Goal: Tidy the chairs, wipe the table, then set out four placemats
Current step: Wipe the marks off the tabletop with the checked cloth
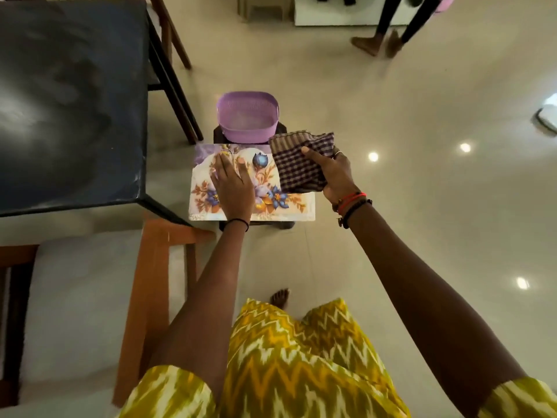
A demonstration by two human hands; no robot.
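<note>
A floral placemat point(289, 206) lies flat on a small dark stool beside the table. My left hand point(233, 185) rests palm down on the placemat with fingers spread. My right hand point(334, 173) grips a folded purple checked cloth point(297, 164) just above the placemat's right part. The dark table point(69, 101) fills the upper left, its top smeared with wipe marks. A brown wooden chair point(153, 267) stands at the table's near corner.
A purple plastic basket point(248, 119) sits on the stool behind the placemat. Another chair's legs point(177, 40) show behind the table. A second person's legs point(382, 34) stand at the far right. Glossy tiled floor point(422, 146) spreads to the right.
</note>
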